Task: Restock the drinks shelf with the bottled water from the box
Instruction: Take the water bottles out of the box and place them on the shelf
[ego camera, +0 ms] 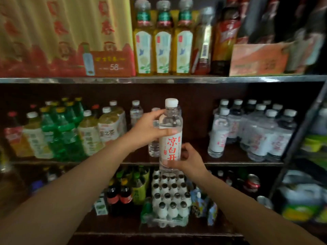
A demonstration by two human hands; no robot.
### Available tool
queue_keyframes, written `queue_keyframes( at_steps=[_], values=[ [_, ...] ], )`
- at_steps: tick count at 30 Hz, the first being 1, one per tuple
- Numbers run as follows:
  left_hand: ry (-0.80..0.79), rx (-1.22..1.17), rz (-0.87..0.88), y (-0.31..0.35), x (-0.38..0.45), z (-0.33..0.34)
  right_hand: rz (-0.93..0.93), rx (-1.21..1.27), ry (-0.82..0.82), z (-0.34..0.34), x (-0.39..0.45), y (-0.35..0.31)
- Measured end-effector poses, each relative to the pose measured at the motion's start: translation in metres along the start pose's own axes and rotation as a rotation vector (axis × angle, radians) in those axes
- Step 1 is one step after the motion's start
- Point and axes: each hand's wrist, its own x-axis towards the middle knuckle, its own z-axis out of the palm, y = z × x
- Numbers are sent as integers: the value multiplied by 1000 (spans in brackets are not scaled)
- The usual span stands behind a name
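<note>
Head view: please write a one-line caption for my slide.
Both hands, left hand and right hand, hold an upright water bottle before the middle shelf.

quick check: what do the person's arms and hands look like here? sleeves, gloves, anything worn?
Both forearms are bare as far as the frame shows, with no sleeves in view. The left hand and right hand have no gloves. No watch, bracelet or ring shows on either wrist or on the fingers that are visible. No markings can be seen.
</note>
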Motion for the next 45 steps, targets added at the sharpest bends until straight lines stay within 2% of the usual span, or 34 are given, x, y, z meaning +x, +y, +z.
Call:
queue_keyframes(
  at_steps=[7,12,15,20,23,28,30,36,45],
  values=[
    [-195,17,44,-2,85,87,28,-8,242,-92,9,24],
    [-401,176,54,9,133,137,57,-83,420,-150,11,48],
    [-549,388,67,13,162,158,104,-131,482,-176,11,64],
    [-630,628,28,25,206,184,161,-165,569,-199,21,86],
    [-683,785,57,37,224,198,182,-152,559,-204,31,89],
    [-674,1007,148,34,251,220,248,-297,616,-207,62,96],
    [-654,1054,165,28,261,227,279,-258,635,-206,74,97],
    [-634,1012,106,20,289,235,283,-167,776,-202,95,95],
    [-563,900,106,-4,321,237,263,-203,822,-198,138,103]
  ],
)
